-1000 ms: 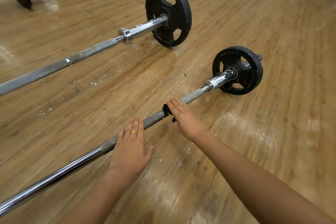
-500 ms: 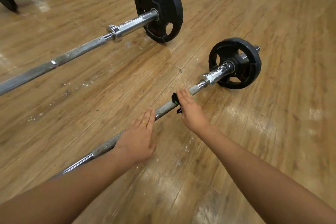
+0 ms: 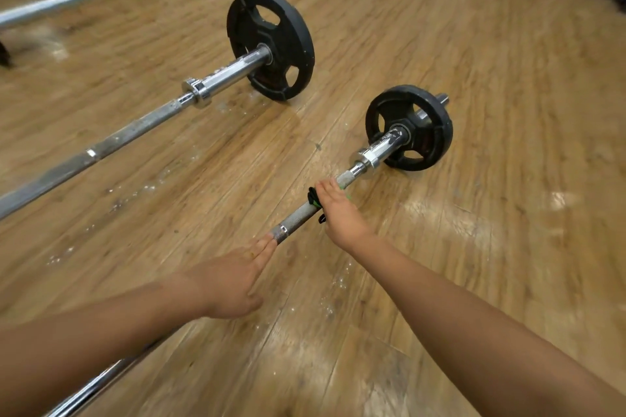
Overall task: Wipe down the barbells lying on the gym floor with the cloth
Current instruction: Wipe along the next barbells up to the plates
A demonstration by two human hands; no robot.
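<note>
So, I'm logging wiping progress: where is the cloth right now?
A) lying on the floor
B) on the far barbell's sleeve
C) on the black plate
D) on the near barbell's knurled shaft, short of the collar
D: the right hand holds the cloth on the near barbell, on its knurled shaft just short of the collar.

Arms outstretched, left hand flat (right hand with fingers curled).

The nearer barbell lies right of the farther barbell, both on the floor.
</note>
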